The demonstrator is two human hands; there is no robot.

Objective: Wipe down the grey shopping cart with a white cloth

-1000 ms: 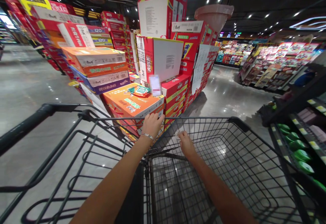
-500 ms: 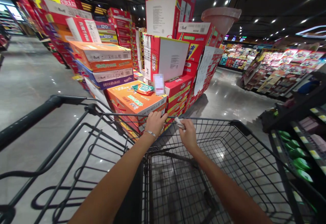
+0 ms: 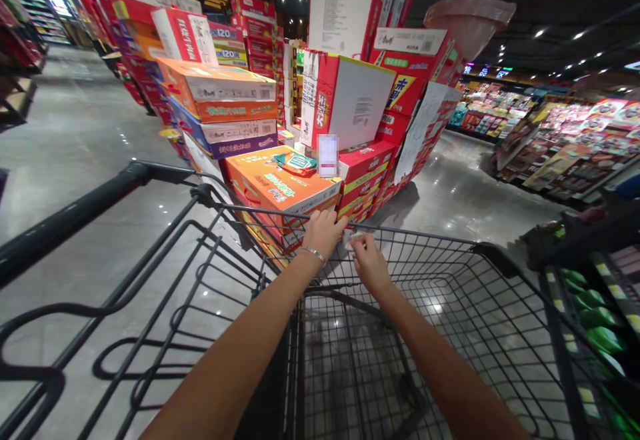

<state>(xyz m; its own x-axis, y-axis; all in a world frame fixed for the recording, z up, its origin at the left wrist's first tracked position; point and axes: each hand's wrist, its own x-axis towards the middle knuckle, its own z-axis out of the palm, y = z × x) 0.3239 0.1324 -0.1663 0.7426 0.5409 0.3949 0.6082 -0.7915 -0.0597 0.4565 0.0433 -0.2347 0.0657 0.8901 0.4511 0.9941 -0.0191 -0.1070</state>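
Both my arms reach forward over a black wire shopping cart (image 3: 450, 307). My left hand (image 3: 325, 230), a bracelet on its wrist, is closed over the cart's front rim beside an orange carton (image 3: 277, 183). My right hand (image 3: 367, 260) is closed on a small white wad, perhaps a tissue (image 3: 354, 237), held at the same rim. The two hands almost touch. A small green packet (image 3: 295, 162) lies on top of the orange carton.
A tall stack of red, orange and purple cartons (image 3: 345, 93) rises just ahead of the cart. The cart's black handle bar (image 3: 75, 217) runs at the left. Shelves with green items (image 3: 595, 320) stand at the right. Glossy floor aisles run left and right of the stack.
The cart and I have come closer to the stacked cartons. My right hand has risen from inside the basket to the front rim, beside my left hand, with the white wad now showing.
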